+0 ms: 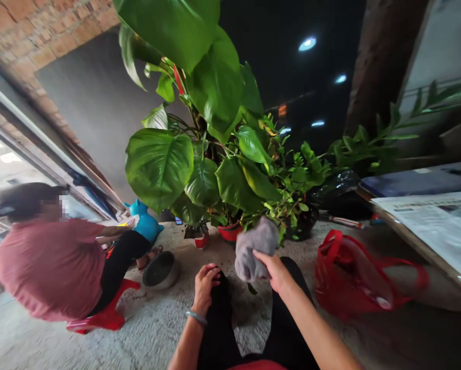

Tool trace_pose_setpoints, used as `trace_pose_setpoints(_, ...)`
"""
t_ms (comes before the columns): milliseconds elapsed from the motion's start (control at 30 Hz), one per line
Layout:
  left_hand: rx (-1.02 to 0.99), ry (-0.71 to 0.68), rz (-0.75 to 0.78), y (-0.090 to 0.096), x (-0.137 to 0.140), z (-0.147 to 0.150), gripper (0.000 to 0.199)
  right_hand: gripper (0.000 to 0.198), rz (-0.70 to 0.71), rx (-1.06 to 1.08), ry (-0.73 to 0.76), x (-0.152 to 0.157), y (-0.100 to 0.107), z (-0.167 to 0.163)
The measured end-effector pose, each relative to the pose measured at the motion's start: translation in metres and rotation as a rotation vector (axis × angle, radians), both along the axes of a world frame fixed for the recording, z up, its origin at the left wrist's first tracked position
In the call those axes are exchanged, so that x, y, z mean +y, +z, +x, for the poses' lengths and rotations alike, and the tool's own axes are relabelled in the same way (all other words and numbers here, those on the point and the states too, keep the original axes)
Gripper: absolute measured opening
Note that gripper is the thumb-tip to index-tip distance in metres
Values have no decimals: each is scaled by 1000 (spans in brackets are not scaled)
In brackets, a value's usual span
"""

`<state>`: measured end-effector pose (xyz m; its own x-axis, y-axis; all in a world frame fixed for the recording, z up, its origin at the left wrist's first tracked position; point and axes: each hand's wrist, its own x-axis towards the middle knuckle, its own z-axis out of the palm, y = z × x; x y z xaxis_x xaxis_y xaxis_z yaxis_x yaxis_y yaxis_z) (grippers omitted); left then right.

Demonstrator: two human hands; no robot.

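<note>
Right hand (277, 271) clamped on a bunched grey cloth (253, 247) held up just ahead of the knees, below the big-leaved plant (199, 159); left hand (205, 283) loosely curled on the left knee, empty, beside it

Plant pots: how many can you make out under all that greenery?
3. A small red-and-white pot at the left, a red pot in the middle, and a dark pot at the right. Leaves may hide more behind.
</note>
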<state>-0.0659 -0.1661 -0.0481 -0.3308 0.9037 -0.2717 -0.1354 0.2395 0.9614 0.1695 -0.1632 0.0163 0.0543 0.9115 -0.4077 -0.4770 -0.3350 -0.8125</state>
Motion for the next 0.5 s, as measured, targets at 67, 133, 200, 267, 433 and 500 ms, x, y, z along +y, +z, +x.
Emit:
trace_pose_setpoints(67, 5, 11, 57, 13, 3, 2, 51, 36, 7, 3, 38, -22, -7, 2)
trace_pose_setpoints(133, -2, -14, 111, 28, 8, 8, 51, 36, 72, 15, 75, -30, 7, 4)
trace_pose_setpoints(200, -18, -41, 136, 40, 12, 15, 52, 39, 164, 42, 99, -20, 34, 7)
trace_pose_setpoints(267, -27, -47, 134, 46, 15, 21, 50, 45, 236, 84, 101, 0, 58, 10)
trace_pose_setpoints(433, -42, -13, 43, 37, 22, 19, 31, 31, 81, 64, -58, 27, 46, 20)
trace_pose_setpoints(500, -40, -7, -10, 27, 26, 11, 24, 26, -10, 34, -95, 14, 24, 25)
